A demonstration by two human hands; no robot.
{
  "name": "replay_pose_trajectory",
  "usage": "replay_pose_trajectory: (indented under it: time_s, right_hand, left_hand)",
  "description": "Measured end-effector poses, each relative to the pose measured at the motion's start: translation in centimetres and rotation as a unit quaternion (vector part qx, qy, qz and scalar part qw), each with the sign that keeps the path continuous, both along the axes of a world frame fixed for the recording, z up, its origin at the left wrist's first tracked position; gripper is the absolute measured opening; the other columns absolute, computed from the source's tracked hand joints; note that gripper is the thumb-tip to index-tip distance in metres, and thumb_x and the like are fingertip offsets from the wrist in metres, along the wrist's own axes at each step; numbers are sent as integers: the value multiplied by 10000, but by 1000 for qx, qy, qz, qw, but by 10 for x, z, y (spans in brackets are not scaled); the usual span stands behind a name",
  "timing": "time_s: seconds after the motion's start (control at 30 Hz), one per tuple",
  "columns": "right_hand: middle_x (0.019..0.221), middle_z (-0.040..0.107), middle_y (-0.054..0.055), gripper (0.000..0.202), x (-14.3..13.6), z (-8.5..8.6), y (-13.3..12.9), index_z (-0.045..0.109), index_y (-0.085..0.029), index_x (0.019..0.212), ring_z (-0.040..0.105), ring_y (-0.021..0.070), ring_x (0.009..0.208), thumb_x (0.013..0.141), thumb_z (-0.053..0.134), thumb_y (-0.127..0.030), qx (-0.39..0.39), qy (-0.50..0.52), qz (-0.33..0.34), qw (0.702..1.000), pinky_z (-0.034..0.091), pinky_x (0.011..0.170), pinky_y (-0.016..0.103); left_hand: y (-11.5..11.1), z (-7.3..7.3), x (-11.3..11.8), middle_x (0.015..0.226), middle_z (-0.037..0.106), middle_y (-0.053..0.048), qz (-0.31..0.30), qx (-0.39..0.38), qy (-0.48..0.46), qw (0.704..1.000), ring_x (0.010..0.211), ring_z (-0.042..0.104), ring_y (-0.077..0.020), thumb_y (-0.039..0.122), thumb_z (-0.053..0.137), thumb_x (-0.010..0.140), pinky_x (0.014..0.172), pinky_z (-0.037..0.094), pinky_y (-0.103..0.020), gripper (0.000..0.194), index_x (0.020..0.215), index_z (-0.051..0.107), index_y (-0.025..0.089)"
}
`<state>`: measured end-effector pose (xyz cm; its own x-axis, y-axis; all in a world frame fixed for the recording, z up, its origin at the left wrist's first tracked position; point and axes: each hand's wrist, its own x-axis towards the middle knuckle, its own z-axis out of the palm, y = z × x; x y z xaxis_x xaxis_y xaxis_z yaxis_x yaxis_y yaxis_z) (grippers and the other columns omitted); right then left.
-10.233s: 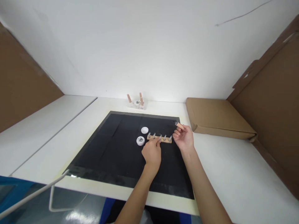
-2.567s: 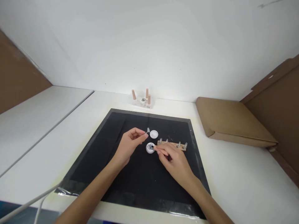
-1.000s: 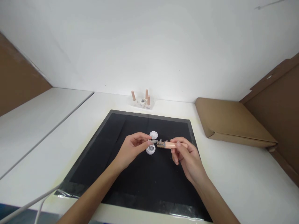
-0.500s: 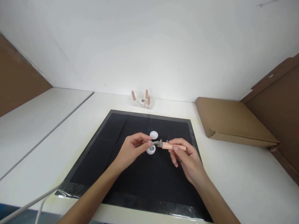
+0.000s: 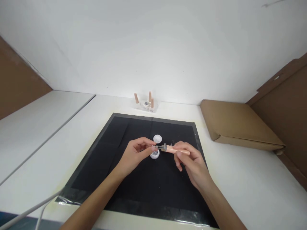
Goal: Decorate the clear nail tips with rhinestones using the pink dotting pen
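Pink-handled brush [image 5: 177, 150]: right of frame centre, gripped in the fingers [image 5: 188, 147] of the right hand [image 5: 196, 163]; long axis near level, tip pointing left.
Left hand [image 5: 130, 156]: fingertips pinched on a small piece, largely hidden, at the tip end; contact with the brush cannot be told.
White jar [image 5: 154, 156]: open, just below the tip.
White lid [image 5: 157, 138]: just above the left fingertips.
Room: black mat [image 5: 144, 191] bare below the jar; its right edge passes behind the right hand.
Cardboard box [image 5: 236, 121]: right of frame, on counter [image 5: 242, 169], apart from both hands.

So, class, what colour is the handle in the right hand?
Pale pinkish-peach handle; the head view shows it.
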<state>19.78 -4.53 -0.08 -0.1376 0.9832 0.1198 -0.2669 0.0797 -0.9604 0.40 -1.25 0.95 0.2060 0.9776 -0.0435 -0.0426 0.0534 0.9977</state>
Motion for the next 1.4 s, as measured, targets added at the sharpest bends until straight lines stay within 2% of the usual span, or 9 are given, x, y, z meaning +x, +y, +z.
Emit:
replay_pose_trajectory:
  time_s: [0.27, 0.43, 0.53, 0.67, 0.8, 0.97, 1.13, 1.23, 1.4]
  right_hand:
    - [898, 483, 8, 56, 2, 6, -1, 669, -249, 827, 471, 64, 519, 795, 631, -275, 12, 27, -2, 1000, 361, 377, 195]
    - [880, 464, 4, 38, 1, 4, 0, 664, -251, 785, 479, 65, 519, 797, 641, -279, 11, 36, -3, 999, 342, 331, 167]
    - [897, 465, 5, 55, 1, 3, -1, 667, -270, 825, 490, 59, 517, 829, 613, -262, 53, 17, -16, 998, 367, 345, 175]
    - [971, 473, 15, 149, 1, 4, -5, 643, -309, 973, 495, 57, 532, 856, 584, -239, 96, -48, -59, 992, 415, 401, 200]
    - [927, 478, 7, 172, 0, 3, -7, 603, -299, 1004, 476, 62, 534, 837, 612, -259, 75, -54, -71, 993, 399, 399, 188]
    - [752, 492, -28, 191, -1, 2, -5, 597, -266, 985, 428, 51, 474, 808, 648, -317, 4, 14, -90, 996, 362, 384, 168]
    - [548, 438, -63, 182, -3, 10, -3, 609, -247, 935, 400, 58, 446, 808, 644, -371, -26, 86, -93, 992, 330, 373, 142]
    - [556, 440, -69, 157, -4, 14, -3, 598, -260, 927, 402, 49, 431, 817, 636, -364, -31, 117, -100, 988, 337, 371, 135]
    - [675, 526, -59, 129, -5, 15, -5, 583, -280, 933, 403, 7, 340, 831, 615, -352, -40, 132, -98, 986, 306, 334, 132]
  left_hand:
    - [1, -4, -2, 720, 728, -62, -10, -17, 7, 1000, 693, 662, -195, 333, 732, 676, 669, 498, -290, 204, 782, 718, 160]
    - [0, -4, -1, 707, 726, -57, -22, -14, 6, 1000, 684, 654, -190, 321, 717, 695, 668, 496, -284, 164, 763, 731, 172]
    - [0, -1, -1, 722, 711, -48, -36, 0, 3, 999, 693, 633, -178, 294, 707, 711, 677, 482, -272, 121, 738, 737, 180]
    - [-1, 2, -1, 743, 665, -40, -57, 41, 5, 998, 709, 600, -159, 253, 674, 751, 683, 455, -254, 103, 715, 743, 185]
    - [-1, 2, -2, 761, 637, -39, -61, 55, 0, 997, 719, 580, -152, 240, 658, 770, 680, 439, -248, 111, 724, 745, 187]
    - [0, -1, -2, 758, 630, -42, -63, 64, 9, 996, 719, 572, -150, 243, 657, 774, 681, 429, -251, 117, 722, 739, 178]
    - [2, -5, -2, 747, 630, -39, -62, 69, 5, 996, 673, 552, -136, 233, 690, 735, 628, 415, -246, 86, 759, 737, 164]
    - [1, -5, -1, 716, 629, -25, -49, 47, -9, 998, 645, 545, -122, 213, 714, 702, 611, 410, -235, 81, 755, 722, 152]
    - [1, -5, 0, 648, 624, -6, -49, 17, -24, 998, 606, 536, -107, 205, 735, 670, 595, 414, -220, 95, 729, 697, 141]
